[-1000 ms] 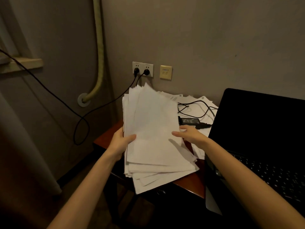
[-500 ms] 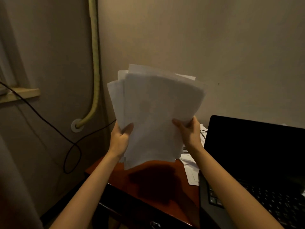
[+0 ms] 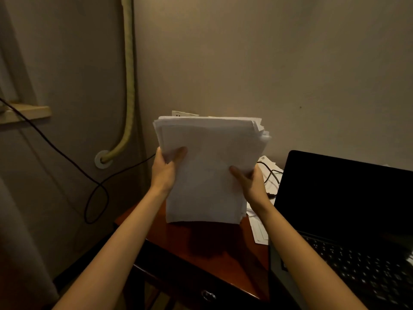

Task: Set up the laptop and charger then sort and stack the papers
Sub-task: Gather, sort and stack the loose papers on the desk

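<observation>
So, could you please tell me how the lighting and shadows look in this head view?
Head view: dim and warm-toned; the paper stack, gripped by the left hand and right hand, is the brightest thing and casts a dark shadow on the wooden table; the open laptop screen is black, no glare; wide-angle bending shows at the edges.

White papers (image 3: 207, 171), a black laptop (image 3: 344, 193), a reddish-brown table (image 3: 201, 249), a yellow-green pipe (image 3: 129, 74).
</observation>
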A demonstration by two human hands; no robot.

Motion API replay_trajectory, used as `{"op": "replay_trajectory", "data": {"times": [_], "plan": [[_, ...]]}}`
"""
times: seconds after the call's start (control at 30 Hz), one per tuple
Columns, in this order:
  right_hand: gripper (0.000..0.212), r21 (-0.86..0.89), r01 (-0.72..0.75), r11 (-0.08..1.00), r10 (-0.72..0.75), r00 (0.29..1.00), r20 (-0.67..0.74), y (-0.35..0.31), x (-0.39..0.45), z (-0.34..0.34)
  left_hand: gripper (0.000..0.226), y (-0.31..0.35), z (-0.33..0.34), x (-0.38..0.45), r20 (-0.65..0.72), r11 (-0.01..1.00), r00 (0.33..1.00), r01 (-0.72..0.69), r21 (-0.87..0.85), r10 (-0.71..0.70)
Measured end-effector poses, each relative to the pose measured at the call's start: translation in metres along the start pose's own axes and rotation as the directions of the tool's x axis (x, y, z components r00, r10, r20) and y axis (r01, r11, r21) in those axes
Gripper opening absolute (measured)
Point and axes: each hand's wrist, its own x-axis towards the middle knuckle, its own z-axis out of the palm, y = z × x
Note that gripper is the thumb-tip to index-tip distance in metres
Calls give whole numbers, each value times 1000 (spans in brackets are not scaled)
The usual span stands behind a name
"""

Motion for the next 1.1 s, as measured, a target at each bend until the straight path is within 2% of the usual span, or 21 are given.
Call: {"op": "replay_trajectory", "data": {"times": [0.13, 0.23, 0.37, 0.43, 0.53, 0.6, 0.7, 0.73, 0.87, 0.93, 1.0, 1.07, 1.1], "plan": [[29, -36, 9, 999, -12, 997, -71, -9, 15, 7, 33, 7, 13, 11, -95, 1000, 995, -21, 1, 21], [28, -41, -4, 999, 1, 998, -62, -11, 17, 3, 31, 8, 12, 16, -90, 999, 996, -14, -47, 10], [42, -34, -32, 999, 30, 998, -63, 1, 9, -3, 46, 1, 7, 8, -96, 997, 994, -50, 62, 56], [44, -83, -22, 996, 15, 997, -82, 3, 10, -4, 55, 7, 8, 9, -133, 989, 985, -91, 114, 106], [39, -148, -51, 988, 38, 996, -87, 4, 13, 0, 55, 24, 17, 16, -141, 984, 979, -134, 115, 150], [31, -136, -62, 989, 46, 992, -114, 3, 14, 4, 65, 37, 24, 20, -112, 994, 988, -98, 40, 102], [29, -129, -44, 991, 27, 992, -126, -5, 14, 6, 94, 58, 33, 26, -145, 995, 988, 35, -95, -49], [29, -125, -39, 991, 24, 993, -118, -7, 13, 5, 93, 63, 35, 29, -155, 987, 983, 81, -142, -103], [34, -150, -40, 988, 26, 995, -92, -5, 9, 1, 21, 66, 39, 34, -205, 975, 967, 113, -193, -153], [32, -164, -32, 986, 18, 996, -83, -5, 7, 0, 15, 65, 41, 31, -215, 975, 966, 98, -200, -142], [21, -135, -6, 991, -9, 994, -110, -8, 6, 1, 31, 63, 37, 31, -189, 975, 977, 56, -217, -98], [11, -107, 28, 994, -47, 983, -175, -17, 6, 4, 65, 58, 28, 29, -140, 986, 989, 24, -163, -47], [10, -109, 44, 993, -67, 975, -212, -20, 7, 4, 73, 51, 22, 25, -126, 993, 992, 1, -114, -16]]}}
